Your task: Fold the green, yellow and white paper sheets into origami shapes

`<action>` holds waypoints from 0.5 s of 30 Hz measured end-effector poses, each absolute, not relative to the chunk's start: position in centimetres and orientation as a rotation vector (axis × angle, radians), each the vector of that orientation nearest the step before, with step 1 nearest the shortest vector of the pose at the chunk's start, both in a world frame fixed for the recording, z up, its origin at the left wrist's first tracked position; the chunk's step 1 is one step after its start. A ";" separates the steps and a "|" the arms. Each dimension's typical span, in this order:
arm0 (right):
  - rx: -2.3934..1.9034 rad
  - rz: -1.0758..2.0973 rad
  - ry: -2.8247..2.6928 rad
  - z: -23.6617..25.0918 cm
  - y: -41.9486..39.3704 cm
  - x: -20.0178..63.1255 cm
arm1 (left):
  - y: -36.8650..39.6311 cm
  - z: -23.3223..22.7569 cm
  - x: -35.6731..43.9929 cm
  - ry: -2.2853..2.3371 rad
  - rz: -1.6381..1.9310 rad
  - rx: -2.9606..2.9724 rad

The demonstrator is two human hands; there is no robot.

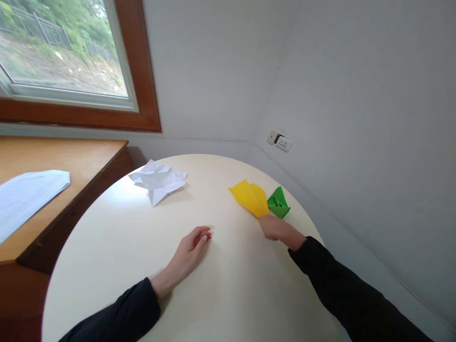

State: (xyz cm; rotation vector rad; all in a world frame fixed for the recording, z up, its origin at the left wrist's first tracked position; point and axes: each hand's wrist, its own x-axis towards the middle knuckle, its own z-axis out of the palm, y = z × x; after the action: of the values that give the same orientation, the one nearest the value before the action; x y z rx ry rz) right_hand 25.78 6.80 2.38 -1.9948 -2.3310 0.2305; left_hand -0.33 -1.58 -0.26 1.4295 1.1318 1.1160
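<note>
"Examining the head view, what is found at the right hand [275, 228]?"

"The near end of the yellow paper [249, 195] is met by it, on the right side of the round table [235, 289]. The fingertips are hidden; whether the paper is clamped cannot be told."

"And the left hand [188, 249]?"

"It is rested on the table, with thumb and fingers loosely curled, slightly apart."

"Other items?"

"Green folded paper [276, 198] is noted just beside the yellow paper; creased white paper [160, 180] is seen toward the far left edge."
</note>
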 end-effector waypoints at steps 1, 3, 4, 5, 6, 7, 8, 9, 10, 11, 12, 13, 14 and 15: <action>-2.036 0.418 -2.412 2.8 6.9 25.7 | -1.5 -0.2 -0.4 1.143 1.123 1.437; -2.086 0.831 -2.542 3.9 7.2 25.4 | -1.4 -0.1 -0.5 1.158 1.140 1.447; -2.074 1.022 -2.575 4.5 7.4 25.2 | -1.4 -0.1 -0.6 1.164 1.150 1.453; -2.033 1.206 -2.594 5.0 7.4 24.9 | -1.3 -0.1 -0.7 1.172 1.159 1.461; -1.969 1.382 -2.596 5.5 7.5 24.7 | -1.2 -0.2 -0.7 1.180 1.168 1.471; -1.886 1.539 -2.581 5.9 7.4 24.4 | -1.2 -0.2 -0.7 1.189 1.173 1.484; -1.794 1.678 -2.551 6.1 7.4 24.1 | -1.1 -0.3 -0.8 1.199 1.179 1.497; -1.699 1.796 -2.510 6.3 7.3 23.8 | -1.1 -0.3 -0.8 1.212 1.188 1.511; -1.607 1.892 -2.461 6.3 7.1 23.6 | -1.0 -0.4 -0.8 1.228 1.198 1.530; -1.521 1.967 -2.408 6.2 7.0 23.3 | -0.9 -0.4 -0.9 1.252 1.211 1.569; -1.443 2.022 -2.354 6.1 6.9 23.1 | -0.8 -0.4 -1.0 1.284 1.225 1.620; -1.373 2.060 -2.302 6.0 6.9 22.8 | -0.6 -0.3 -1.2 1.320 1.236 1.687; -1.310 2.085 -2.254 5.9 6.9 22.6 | -0.4 -0.1 -1.5 1.370 1.241 1.790; -1.256 2.099 -2.209 5.9 7.0 22.4 | -0.1 0.2 -1.9 1.400 1.245 1.844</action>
State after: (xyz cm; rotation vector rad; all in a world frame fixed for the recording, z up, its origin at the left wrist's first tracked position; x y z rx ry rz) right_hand 22.42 7.00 5.88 -1.2556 -2.2088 2.0993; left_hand -1.87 -0.11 0.23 1.8439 1.4000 1.2448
